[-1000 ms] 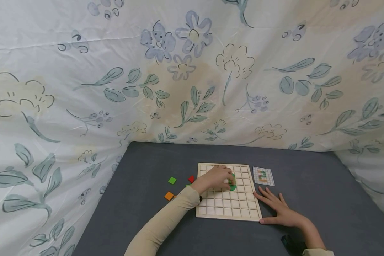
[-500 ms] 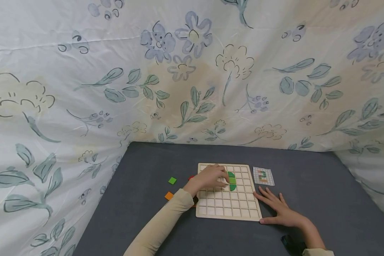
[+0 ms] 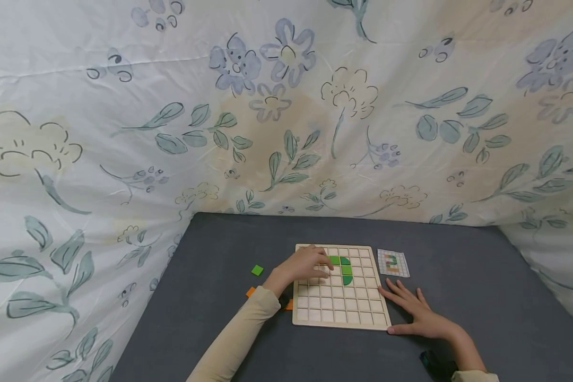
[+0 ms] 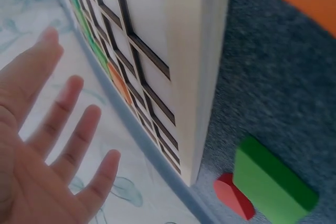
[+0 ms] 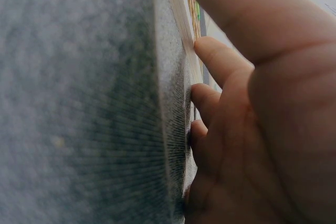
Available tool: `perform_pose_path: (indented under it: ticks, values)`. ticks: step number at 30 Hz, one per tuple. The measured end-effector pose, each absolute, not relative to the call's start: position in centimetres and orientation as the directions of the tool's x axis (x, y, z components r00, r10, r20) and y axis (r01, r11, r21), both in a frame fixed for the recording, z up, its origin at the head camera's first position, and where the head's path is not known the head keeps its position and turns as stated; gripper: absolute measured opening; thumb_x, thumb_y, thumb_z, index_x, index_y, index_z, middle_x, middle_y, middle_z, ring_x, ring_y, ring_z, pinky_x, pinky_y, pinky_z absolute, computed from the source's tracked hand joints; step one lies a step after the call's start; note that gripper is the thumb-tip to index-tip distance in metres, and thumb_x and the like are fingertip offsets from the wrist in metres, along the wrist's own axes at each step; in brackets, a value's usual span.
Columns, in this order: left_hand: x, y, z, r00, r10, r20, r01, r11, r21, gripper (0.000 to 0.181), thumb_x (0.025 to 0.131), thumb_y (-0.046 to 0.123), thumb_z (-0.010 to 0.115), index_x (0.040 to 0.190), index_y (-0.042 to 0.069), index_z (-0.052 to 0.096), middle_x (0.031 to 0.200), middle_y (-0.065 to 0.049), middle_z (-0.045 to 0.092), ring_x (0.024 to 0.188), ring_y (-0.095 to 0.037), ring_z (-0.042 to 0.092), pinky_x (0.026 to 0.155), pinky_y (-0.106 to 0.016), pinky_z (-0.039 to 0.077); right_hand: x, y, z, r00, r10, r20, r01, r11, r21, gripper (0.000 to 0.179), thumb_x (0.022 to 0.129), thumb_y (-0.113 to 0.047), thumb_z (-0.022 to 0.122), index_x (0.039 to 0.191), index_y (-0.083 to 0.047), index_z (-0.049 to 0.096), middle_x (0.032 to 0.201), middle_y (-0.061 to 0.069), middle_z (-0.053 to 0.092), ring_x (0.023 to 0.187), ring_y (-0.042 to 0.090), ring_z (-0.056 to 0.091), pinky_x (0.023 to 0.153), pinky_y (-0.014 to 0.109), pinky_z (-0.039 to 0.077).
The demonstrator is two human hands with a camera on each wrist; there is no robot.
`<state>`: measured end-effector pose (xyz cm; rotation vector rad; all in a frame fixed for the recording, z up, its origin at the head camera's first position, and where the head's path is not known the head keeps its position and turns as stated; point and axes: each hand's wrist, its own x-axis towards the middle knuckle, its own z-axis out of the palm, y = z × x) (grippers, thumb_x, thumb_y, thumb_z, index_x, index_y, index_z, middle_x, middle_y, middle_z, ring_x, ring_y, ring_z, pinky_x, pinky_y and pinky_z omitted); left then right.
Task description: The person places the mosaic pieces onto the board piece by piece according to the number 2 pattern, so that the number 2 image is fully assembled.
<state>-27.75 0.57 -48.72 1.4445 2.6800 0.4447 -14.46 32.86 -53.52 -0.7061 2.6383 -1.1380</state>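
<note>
A wooden grid board (image 3: 322, 317) lies on the dark table. Near its far side, green pieces (image 3: 346, 270) fill several cells, two of them with a rounded edge. My left hand (image 3: 307, 263) is over the board's left part, just left of these pieces. The left wrist view shows its fingers spread and holding nothing, plus an orange piece (image 4: 119, 81) set in the grid beyond the green ones. My right hand (image 3: 421, 315) rests on the table with fingers spread, its fingertips (image 5: 202, 45) and thumb at the board's right edge.
A small pattern card (image 3: 393, 263) lies right of the board. Left of it are a loose green square (image 3: 257, 270) and orange pieces (image 3: 289, 304), partly behind the left arm. The left wrist view also shows a green block (image 4: 273, 182) and a red piece (image 4: 233, 196) beside the board.
My left hand has drawn back leftward from the green pieces, uncovering them, including a green square left of the upper rounded piece. The right hand has stayed put.
</note>
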Motion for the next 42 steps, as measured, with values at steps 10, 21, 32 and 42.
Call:
perform_pose_path:
  ticks: [10,21,32,42]
  values:
    - [-27.2,-1.3,-48.7,-0.617,0.784,0.071,0.753,0.561,0.343,0.025,0.086,0.032,0.066,0.109,0.024,0.069,0.107,0.005,0.060,0.104,-0.015,0.052,0.092,-0.033,0.043,-14.4,32.7,-53.4,-0.874,-0.486,0.011,-0.346,0.604,-0.718,0.081,0.079,-0.032,0.072,0.146,-0.016,0.031,0.151,0.027,0.010,0.138,0.045,-0.008,0.093,0.073,-0.017]
    - [-26.8,-3.3,-48.6,-0.671,0.738,0.073,0.701,0.598,0.389,0.025,0.086,0.031,0.066,0.110,0.024,0.069,0.113,0.006,0.059,0.109,-0.017,0.051,0.091,-0.039,0.044,-14.2,32.7,-53.4,-0.870,-0.493,0.013,-0.345,0.588,-0.731,0.080,0.080,-0.030,0.072,0.146,-0.015,0.030,0.150,0.029,0.009,0.141,0.025,-0.014,0.093,0.072,-0.018]
    - [-26.6,-5.6,-49.2,-0.718,0.687,0.111,0.658,0.618,0.429,0.026,0.085,0.030,0.067,0.110,0.023,0.069,0.111,0.004,0.058,0.100,-0.019,0.051,0.087,-0.040,0.043,-14.3,32.7,-53.3,-0.869,-0.494,0.013,-0.345,0.588,-0.732,0.080,0.080,-0.030,0.072,0.146,-0.015,0.030,0.151,0.027,0.010,0.140,0.034,-0.011,0.093,0.073,-0.018]
    - [-26.4,-8.1,-49.4,-0.769,0.628,0.118,0.601,0.648,0.468,0.028,0.085,0.030,0.067,0.111,0.022,0.068,0.107,0.002,0.057,0.101,-0.021,0.050,0.091,-0.048,0.040,-14.2,32.7,-53.4,-0.870,-0.493,0.023,-0.354,0.590,-0.725,0.081,0.080,-0.031,0.072,0.146,-0.014,0.029,0.151,0.028,0.010,0.139,0.007,-0.015,0.093,0.072,-0.019]
